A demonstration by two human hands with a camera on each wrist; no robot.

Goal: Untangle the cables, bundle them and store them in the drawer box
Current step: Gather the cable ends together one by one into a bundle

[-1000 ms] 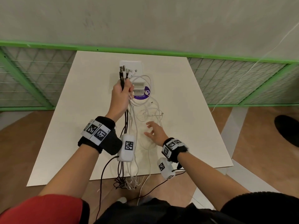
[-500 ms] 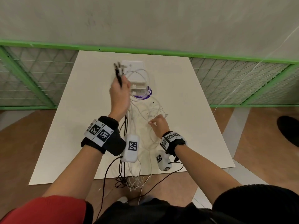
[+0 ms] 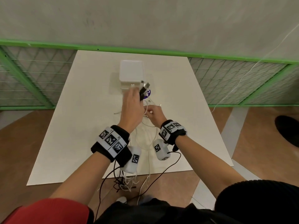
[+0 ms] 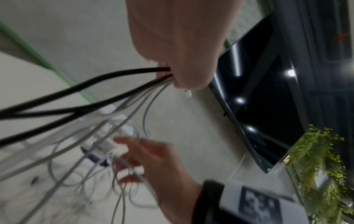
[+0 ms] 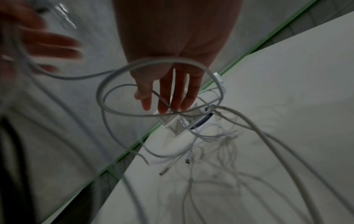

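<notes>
My left hand (image 3: 135, 101) is raised over the white table (image 3: 77, 130) and grips a bundle of black and white cables. Their plug ends (image 3: 145, 86) stick up past its fingers, in front of the white drawer box (image 3: 131, 70). In the left wrist view the black cables (image 4: 76, 89) and white ones run out of the fist (image 4: 182, 72) toward the table edge. My right hand (image 3: 153, 111) is just right of it. Its fingers (image 5: 168, 98) are straight and reach into loose white cable loops (image 5: 118, 112), one thin strand passing between them.
Loose cable ends (image 3: 126, 183) dangle over the table's near edge. A purple round label (image 3: 148, 94) lies in front of the box. A green-framed mesh fence (image 3: 32, 78) runs behind and beside the table. A dark shoe (image 3: 288, 131) is on the floor at right.
My left hand has carried the bundle rightward and lower, from left of the box to just in front of it. My right hand has moved forward into the white cables beside it.
</notes>
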